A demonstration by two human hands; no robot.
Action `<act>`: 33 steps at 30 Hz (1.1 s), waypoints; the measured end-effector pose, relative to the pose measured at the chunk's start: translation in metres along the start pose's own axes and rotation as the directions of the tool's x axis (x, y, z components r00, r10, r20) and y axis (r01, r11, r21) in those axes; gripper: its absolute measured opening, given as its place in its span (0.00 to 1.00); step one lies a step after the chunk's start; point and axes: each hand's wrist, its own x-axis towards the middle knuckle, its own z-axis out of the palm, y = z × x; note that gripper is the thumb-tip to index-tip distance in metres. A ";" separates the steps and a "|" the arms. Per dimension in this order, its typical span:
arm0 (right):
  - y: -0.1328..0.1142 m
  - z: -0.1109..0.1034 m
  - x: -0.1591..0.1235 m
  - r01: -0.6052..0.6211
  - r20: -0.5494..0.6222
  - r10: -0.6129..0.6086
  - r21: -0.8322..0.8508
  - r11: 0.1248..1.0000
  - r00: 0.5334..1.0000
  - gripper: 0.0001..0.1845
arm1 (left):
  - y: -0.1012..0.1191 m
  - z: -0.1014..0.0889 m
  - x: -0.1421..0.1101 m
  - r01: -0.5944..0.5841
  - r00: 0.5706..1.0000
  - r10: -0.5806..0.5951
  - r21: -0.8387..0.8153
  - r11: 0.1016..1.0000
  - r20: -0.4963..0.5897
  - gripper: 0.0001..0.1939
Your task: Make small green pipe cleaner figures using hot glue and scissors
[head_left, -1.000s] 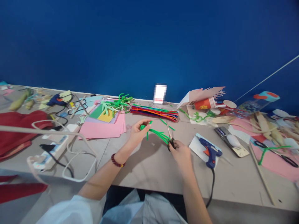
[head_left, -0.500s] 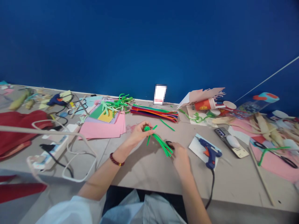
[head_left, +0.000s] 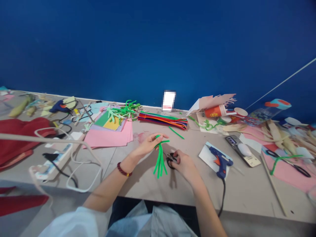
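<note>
A bunch of green pipe cleaners is pinched at its upper end by my left hand, its loose strands fanning down toward the table edge. One short green end sticks out to the right of the fingers. Just right of the strands, my right hand grips dark-handled scissors by the finger loops; the blades are hard to make out. Farther back lies a bundle of multicoloured pipe cleaners, with a single green piece in front of it.
To the right are a blue glue gun on a card, a phone and a thin wooden stick. On the left lie pink paper sheets, bent green pipe cleaners and a white power strip with cables.
The green bunch has swung from pointing right to hanging downward. My right hand has moved slightly left with the scissors, which now show more clearly beside the strands.
</note>
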 end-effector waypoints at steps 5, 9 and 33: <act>-0.014 -0.011 -0.003 0.139 -0.134 -0.111 0.223 0.965 0.985 0.12 | 0.003 0.002 -0.001 -0.001 1.000 0.000 0.035 0.999 0.011 0.19; -0.031 -0.015 0.001 0.279 -0.241 -0.202 0.346 0.896 0.949 0.17 | 0.005 0.007 -0.002 0.009 0.999 -0.011 0.034 0.999 0.053 0.19; -0.021 -0.001 0.014 0.209 -0.256 0.006 0.803 0.558 0.967 0.10 | -0.010 0.011 -0.004 -0.552 0.733 0.659 0.714 0.431 0.169 0.08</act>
